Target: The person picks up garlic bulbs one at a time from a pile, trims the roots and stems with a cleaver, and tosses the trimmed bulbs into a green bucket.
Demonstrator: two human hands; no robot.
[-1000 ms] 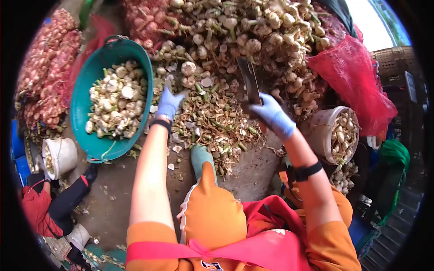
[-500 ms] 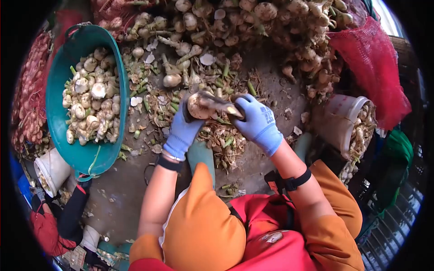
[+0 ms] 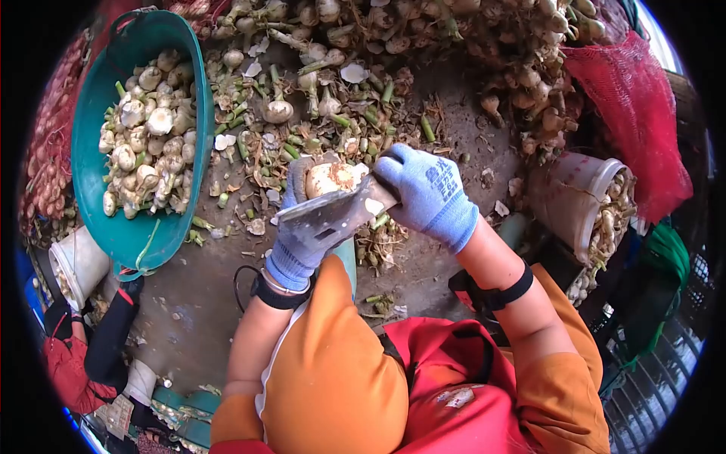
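A garlic bulb point(image 3: 327, 180) sits in the grip of my left hand point(image 3: 296, 244), its scraped root end facing up. My right hand point(image 3: 427, 189) is closed around the handle of a broad-bladed knife point(image 3: 321, 217). The flat grey blade, dotted with pale scraps, lies just on the near side of the bulb and hides part of my left hand. Both hands wear light blue gloves. Beyond them, a garlic bulb with its stem point(image 3: 278, 110) rests on the ground among cut stems and peelings point(image 3: 299, 144).
A teal tub point(image 3: 198, 144) holding trimmed garlic bulbs stands at left. Untrimmed garlic point(image 3: 423, 26) is heaped at the back. A tipped white bucket point(image 3: 563, 198) and red mesh sack point(image 3: 631, 113) are at right. Another person point(image 3: 76, 363) works at lower left.
The knife has turned from nearly edge-on to showing its broad face, and its blade has swung to the near side of the bulb. The bulb's root end now looks scraped. The view has shifted slightly.
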